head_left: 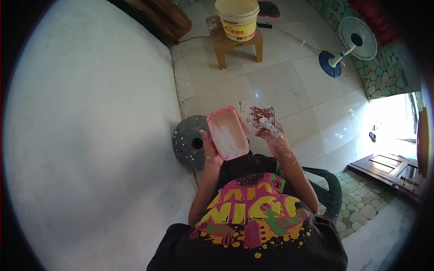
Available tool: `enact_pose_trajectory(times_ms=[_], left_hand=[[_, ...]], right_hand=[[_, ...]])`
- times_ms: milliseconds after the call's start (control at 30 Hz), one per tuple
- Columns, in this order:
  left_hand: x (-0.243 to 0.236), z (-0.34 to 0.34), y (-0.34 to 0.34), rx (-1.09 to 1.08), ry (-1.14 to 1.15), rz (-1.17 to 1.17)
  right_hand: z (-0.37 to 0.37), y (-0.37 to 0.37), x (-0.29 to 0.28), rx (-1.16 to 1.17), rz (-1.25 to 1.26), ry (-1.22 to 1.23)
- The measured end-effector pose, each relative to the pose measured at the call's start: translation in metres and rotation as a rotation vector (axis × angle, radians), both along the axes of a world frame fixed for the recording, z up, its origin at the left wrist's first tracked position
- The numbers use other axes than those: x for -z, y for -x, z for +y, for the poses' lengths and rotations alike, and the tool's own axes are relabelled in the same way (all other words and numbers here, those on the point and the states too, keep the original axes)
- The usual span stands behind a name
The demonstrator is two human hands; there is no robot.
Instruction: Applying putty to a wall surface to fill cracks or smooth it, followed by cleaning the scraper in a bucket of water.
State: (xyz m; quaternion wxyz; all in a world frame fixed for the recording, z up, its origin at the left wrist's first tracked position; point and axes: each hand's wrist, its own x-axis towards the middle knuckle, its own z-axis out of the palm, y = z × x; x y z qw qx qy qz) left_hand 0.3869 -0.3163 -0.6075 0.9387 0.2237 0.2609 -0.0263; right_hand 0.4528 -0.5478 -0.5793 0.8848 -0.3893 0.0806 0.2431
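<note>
My left hand [211,152] grips a shallow red-rimmed plastic tub [221,110] by its lower left side, thumb along the edge. Whitish paste [229,139] coats the inside of the tub. Just right of it, my right hand [276,141] is closed around a dark red flat spreader [264,118], smeared with white paste. Its left edge is close to the tub's right rim; I cannot tell whether they touch. White smears mark my right fingers and wrist. Below and left of the tub is a dark grey round piece [183,131] with a central hole and white specks.
A pale wall [90,126] rises close on my left. Ahead, a white bucket [237,19] stands on a small brown stool [233,44]. A standing fan [333,65] is at the far right. A green plastic chair [333,194] and a wooden door [384,169] are to my right.
</note>
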Motion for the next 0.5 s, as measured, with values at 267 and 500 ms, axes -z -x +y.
enact_pose_trajectory(times_ms=[267, 500], left_hand=[[0.040, 0.023, -0.116, 0.227, -0.298, -0.003], [0.033, 0.041, -0.267, 0.260, -0.007, 0.030]], right_hand=[[0.016, -0.113, 0.003, 0.025, -0.046, 0.142], [0.040, -0.231, -0.009, 0.096, -0.073, 0.335]])
